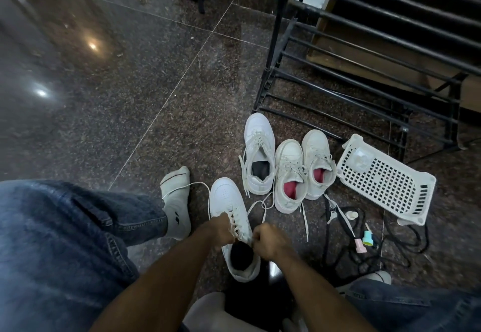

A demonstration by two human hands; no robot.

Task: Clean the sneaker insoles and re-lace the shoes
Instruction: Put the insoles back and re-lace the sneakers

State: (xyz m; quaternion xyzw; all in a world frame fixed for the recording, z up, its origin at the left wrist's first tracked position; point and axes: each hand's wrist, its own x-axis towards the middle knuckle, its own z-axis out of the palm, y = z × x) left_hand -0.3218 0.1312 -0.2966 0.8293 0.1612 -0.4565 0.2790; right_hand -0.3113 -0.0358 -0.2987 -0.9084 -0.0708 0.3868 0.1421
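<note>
White sneaker (227,201) sits between both hands; left grip (223,230) and right grip (266,241) pinch its laces (238,223).

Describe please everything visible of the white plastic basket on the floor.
The white plastic basket with square holes lies on the dark speckled stone floor, seemingly tipped on its side, beside the black metal shoe rack. Its walls form a grid of square holes under a solid rim. Something pale shows through near one corner. The nearest white sneaker with red insole is almost touching it. No hand touches it.
</note>
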